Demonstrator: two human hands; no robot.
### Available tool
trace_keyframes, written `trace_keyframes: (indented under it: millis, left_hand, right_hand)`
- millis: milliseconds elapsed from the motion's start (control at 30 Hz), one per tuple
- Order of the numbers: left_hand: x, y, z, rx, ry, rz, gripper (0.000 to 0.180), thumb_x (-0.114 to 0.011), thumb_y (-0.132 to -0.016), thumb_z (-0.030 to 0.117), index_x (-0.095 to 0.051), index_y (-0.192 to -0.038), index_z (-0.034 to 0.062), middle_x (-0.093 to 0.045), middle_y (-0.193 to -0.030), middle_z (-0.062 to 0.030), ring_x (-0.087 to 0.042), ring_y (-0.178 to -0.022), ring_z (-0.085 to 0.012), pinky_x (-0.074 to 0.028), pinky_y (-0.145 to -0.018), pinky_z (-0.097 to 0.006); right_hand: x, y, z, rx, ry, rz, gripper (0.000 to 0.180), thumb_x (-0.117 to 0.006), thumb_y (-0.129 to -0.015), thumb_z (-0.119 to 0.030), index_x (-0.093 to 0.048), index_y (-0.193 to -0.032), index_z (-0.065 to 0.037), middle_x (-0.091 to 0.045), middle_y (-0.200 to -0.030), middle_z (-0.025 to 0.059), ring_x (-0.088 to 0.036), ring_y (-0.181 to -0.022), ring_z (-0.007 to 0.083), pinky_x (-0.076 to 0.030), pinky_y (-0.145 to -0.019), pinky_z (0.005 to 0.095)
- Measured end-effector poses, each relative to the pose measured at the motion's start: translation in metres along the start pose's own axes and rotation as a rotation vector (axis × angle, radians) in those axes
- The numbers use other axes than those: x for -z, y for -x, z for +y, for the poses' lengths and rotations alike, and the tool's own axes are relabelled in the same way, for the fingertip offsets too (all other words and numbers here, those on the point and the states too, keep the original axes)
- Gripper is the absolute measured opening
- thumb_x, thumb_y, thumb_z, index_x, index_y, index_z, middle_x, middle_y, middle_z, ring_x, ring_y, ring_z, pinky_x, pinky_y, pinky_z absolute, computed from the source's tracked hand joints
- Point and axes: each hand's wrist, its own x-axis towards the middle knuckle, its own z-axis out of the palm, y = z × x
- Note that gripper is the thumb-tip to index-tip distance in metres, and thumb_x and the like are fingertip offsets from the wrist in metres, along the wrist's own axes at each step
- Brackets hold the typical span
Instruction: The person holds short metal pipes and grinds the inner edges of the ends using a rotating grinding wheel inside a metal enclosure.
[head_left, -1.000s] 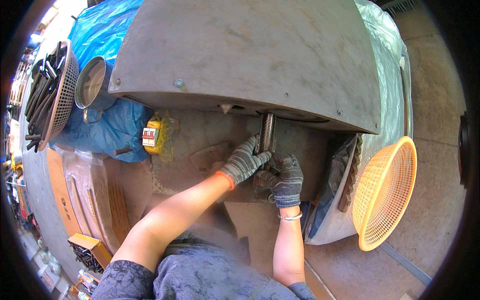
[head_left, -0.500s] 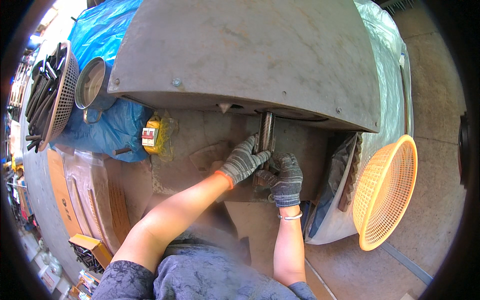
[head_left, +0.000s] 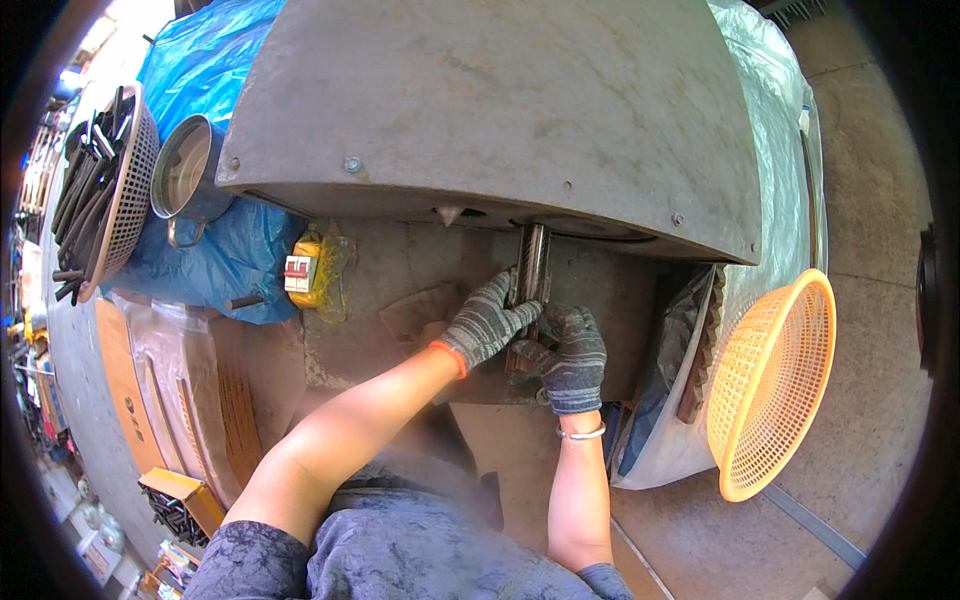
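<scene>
Below the front edge of a grey metal machine cover, a shiny dark metal tube points toward me. Its far end disappears under the cover. My left hand, in a grey striped knit glove with an orange cuff, is closed on the tube from the left. On the right, my right hand in a matching glove has its fingers curled in at the tube's near end. The gloves hide part of that end. A pale cone-shaped tip shows under the cover, left of the tube.
A basket of dark rods and a metal pot stand at left. Nearer are a red-and-white breaker switch and an open box of dark pieces. An orange plastic basket is at right, beside plastic sheeting.
</scene>
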Motion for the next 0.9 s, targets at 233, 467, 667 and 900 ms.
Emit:
trace_keyframes:
  millis: [233,467,667,900]
  left_hand:
    - [-0.002,-0.002,-0.005,-0.024,-0.024,0.009,0.038,-0.069,-0.086,0.016,-0.056,-0.119,0.0020,-0.065,-0.104,-0.0095,-0.060,-0.094,-0.0173,-0.049,-0.086,-0.032]
    - [-0.001,-0.002,-0.004,-0.011,-0.011,0.003,0.036,-0.068,-0.087,0.015,-0.057,-0.118,0.0024,-0.066,-0.104,-0.0091,-0.059,-0.094,-0.0165,-0.049,-0.085,-0.032]
    - [-0.001,-0.001,-0.004,-0.005,0.027,-0.006,0.035,-0.068,-0.087,0.016,-0.057,-0.117,0.0024,-0.066,-0.103,-0.0090,-0.059,-0.093,-0.0162,-0.049,-0.085,-0.032]
    - [0.002,0.001,0.004,0.014,-0.006,-0.035,0.041,-0.068,-0.087,0.019,-0.054,-0.122,0.0019,-0.065,-0.108,-0.0108,-0.058,-0.097,-0.0171,-0.048,-0.087,-0.032]
  right_hand:
    - [0.000,-0.001,0.003,0.026,0.015,-0.006,0.043,-0.084,-0.058,-0.018,-0.065,-0.095,-0.006,-0.061,-0.085,0.0131,-0.060,-0.078,0.0321,-0.050,-0.069,0.0413]
    - [-0.001,-0.001,0.005,0.036,0.048,-0.037,0.051,-0.087,-0.056,-0.019,-0.065,-0.099,-0.004,-0.061,-0.089,0.0118,-0.060,-0.080,0.0292,-0.051,-0.071,0.0372]
    - [-0.001,-0.001,0.002,0.038,-0.013,-0.040,0.046,-0.085,-0.058,-0.023,-0.065,-0.095,-0.005,-0.062,-0.086,0.0141,-0.059,-0.079,0.0333,-0.050,-0.069,0.0419]
    - [-0.002,-0.001,-0.004,0.026,0.076,0.000,0.047,-0.085,-0.057,-0.028,-0.064,-0.093,-0.005,-0.060,-0.086,0.0164,-0.058,-0.077,0.0352,-0.049,-0.070,0.0440]
